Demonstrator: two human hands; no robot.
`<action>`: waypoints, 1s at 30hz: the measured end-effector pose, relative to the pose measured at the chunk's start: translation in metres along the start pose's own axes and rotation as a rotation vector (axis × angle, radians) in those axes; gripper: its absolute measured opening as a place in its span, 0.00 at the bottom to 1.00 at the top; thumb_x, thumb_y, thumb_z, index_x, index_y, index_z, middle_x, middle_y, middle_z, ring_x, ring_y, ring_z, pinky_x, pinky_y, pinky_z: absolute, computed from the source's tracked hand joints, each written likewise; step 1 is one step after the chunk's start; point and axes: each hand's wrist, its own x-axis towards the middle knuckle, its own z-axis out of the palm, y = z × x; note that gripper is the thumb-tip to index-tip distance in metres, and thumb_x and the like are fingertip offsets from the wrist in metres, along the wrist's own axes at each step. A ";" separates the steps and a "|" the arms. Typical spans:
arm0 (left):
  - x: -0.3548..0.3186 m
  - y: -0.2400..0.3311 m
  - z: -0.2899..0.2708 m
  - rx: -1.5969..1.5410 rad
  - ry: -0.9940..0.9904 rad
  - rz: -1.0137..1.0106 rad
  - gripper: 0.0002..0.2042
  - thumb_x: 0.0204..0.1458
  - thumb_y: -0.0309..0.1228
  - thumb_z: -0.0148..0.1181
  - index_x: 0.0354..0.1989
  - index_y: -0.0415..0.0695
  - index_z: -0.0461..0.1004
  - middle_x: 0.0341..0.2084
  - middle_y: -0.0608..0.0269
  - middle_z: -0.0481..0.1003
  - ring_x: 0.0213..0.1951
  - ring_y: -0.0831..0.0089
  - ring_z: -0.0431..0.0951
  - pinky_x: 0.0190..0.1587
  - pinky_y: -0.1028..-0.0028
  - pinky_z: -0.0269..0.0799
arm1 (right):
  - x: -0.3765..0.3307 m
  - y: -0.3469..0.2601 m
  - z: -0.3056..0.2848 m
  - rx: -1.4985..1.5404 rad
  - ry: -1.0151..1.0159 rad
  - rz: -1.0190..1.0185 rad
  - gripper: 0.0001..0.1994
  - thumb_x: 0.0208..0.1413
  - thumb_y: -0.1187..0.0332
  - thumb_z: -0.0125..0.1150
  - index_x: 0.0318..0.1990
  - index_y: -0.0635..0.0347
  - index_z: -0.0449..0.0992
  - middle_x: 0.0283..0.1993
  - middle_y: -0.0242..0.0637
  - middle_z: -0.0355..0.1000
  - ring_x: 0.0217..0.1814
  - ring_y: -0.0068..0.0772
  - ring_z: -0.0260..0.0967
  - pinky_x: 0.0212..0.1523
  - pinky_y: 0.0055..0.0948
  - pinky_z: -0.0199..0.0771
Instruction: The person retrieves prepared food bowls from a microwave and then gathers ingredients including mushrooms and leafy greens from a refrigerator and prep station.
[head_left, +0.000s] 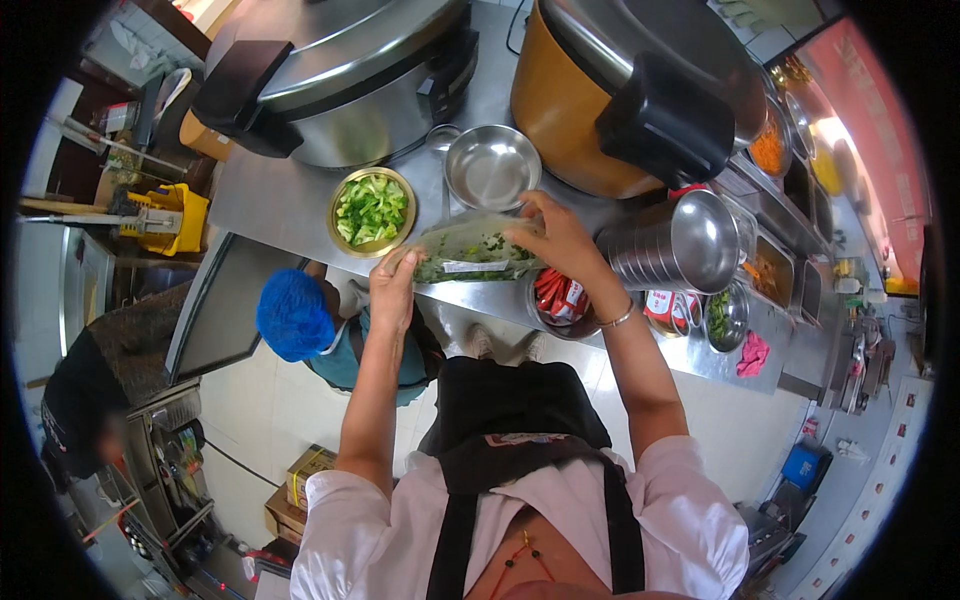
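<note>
Between my two hands, above the front edge of the steel counter, is a see-through plastic pack of chopped leafy greens (475, 253) with a pale label on its near side. My left hand (393, 285) pinches its left end, thumb on top. My right hand (562, 238) grips the right end, fingers bent over the far side. Whether the pack is a bag or a stiff box, I cannot tell. Just left of it stands a gold-rimmed bowl of cut green vegetables (372, 211). Behind it sits a bare steel bowl (492, 167) beside a ladle (443, 138).
Two large cookers, one silver (370, 125) and one orange-brown (570, 120), stand at the back. A stack of steel bowls (665, 245) lies tipped at right, near red packets (562, 297) and a pink cloth (753, 354). Someone in a blue cap (296, 314) is close at left.
</note>
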 end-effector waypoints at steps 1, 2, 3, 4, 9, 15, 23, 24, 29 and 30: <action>-0.002 -0.001 0.004 -0.053 0.021 0.021 0.09 0.53 0.26 0.54 0.39 0.35 0.73 0.33 0.62 0.74 0.37 0.76 0.71 0.45 0.76 0.64 | -0.007 -0.004 -0.003 -0.075 0.081 -0.101 0.31 0.42 0.55 0.65 0.52 0.61 0.64 0.35 0.45 0.71 0.42 0.49 0.69 0.45 0.38 0.68; -0.004 -0.005 0.008 -0.113 0.093 -0.028 0.08 0.53 0.26 0.54 0.38 0.35 0.73 0.34 0.61 0.73 0.38 0.76 0.70 0.46 0.76 0.63 | -0.017 -0.008 -0.007 -0.151 0.162 -0.199 0.32 0.41 0.57 0.66 0.53 0.60 0.62 0.37 0.45 0.71 0.43 0.49 0.69 0.45 0.38 0.68; -0.006 -0.008 0.005 -0.117 0.097 -0.006 0.08 0.53 0.26 0.53 0.37 0.35 0.73 0.34 0.61 0.73 0.38 0.76 0.70 0.47 0.75 0.63 | -0.027 -0.008 -0.005 -0.180 0.197 -0.197 0.32 0.40 0.59 0.67 0.53 0.60 0.62 0.36 0.43 0.71 0.41 0.47 0.69 0.44 0.38 0.68; -0.009 -0.012 -0.001 -0.120 0.102 0.017 0.08 0.53 0.26 0.53 0.37 0.35 0.72 0.34 0.61 0.72 0.38 0.76 0.70 0.47 0.75 0.62 | -0.037 -0.008 -0.002 -0.207 0.230 -0.195 0.32 0.38 0.62 0.68 0.53 0.59 0.61 0.35 0.42 0.71 0.39 0.45 0.70 0.42 0.37 0.69; -0.027 -0.001 -0.009 -0.128 -0.018 0.009 0.07 0.55 0.28 0.51 0.37 0.39 0.71 0.34 0.65 0.69 0.40 0.76 0.68 0.50 0.74 0.60 | -0.070 0.019 0.028 0.086 0.225 0.056 0.24 0.39 0.70 0.67 0.46 0.59 0.65 0.28 0.36 0.69 0.31 0.37 0.68 0.33 0.32 0.68; -0.011 -0.022 -0.027 -0.214 -0.150 0.055 0.13 0.54 0.35 0.54 0.43 0.40 0.68 0.39 0.64 0.69 0.45 0.72 0.68 0.52 0.71 0.59 | -0.060 0.025 0.052 0.225 0.323 -0.079 0.08 0.49 0.74 0.57 0.37 0.61 0.68 0.31 0.39 0.67 0.33 0.32 0.66 0.36 0.29 0.66; 0.039 -0.020 -0.063 0.066 -0.117 -0.060 0.22 0.54 0.29 0.51 0.57 0.44 0.57 0.52 0.58 0.63 0.53 0.65 0.64 0.55 0.64 0.62 | -0.014 0.029 0.090 0.598 0.365 0.040 0.08 0.57 0.68 0.48 0.38 0.63 0.62 0.31 0.39 0.64 0.35 0.28 0.62 0.39 0.28 0.64; 0.044 -0.013 -0.058 0.169 -0.111 -0.154 0.24 0.53 0.29 0.51 0.59 0.43 0.55 0.53 0.58 0.62 0.54 0.67 0.63 0.55 0.67 0.61 | -0.011 0.030 0.095 0.646 0.368 0.059 0.07 0.58 0.68 0.48 0.38 0.62 0.62 0.31 0.37 0.63 0.35 0.26 0.61 0.39 0.26 0.63; 0.066 0.019 -0.041 0.492 -0.440 -0.034 0.18 0.52 0.30 0.51 0.52 0.37 0.64 0.43 0.60 0.71 0.44 0.70 0.70 0.48 0.73 0.65 | -0.006 0.036 0.111 0.907 0.219 0.144 0.05 0.58 0.68 0.47 0.38 0.58 0.63 0.32 0.28 0.61 0.36 0.18 0.57 0.40 0.22 0.62; 0.081 0.013 -0.059 0.617 -0.435 0.060 0.17 0.52 0.30 0.51 0.48 0.36 0.67 0.40 0.60 0.72 0.41 0.70 0.71 0.46 0.73 0.66 | -0.004 0.036 0.115 0.894 0.241 0.099 0.06 0.58 0.68 0.48 0.39 0.59 0.63 0.32 0.31 0.62 0.36 0.21 0.58 0.40 0.24 0.63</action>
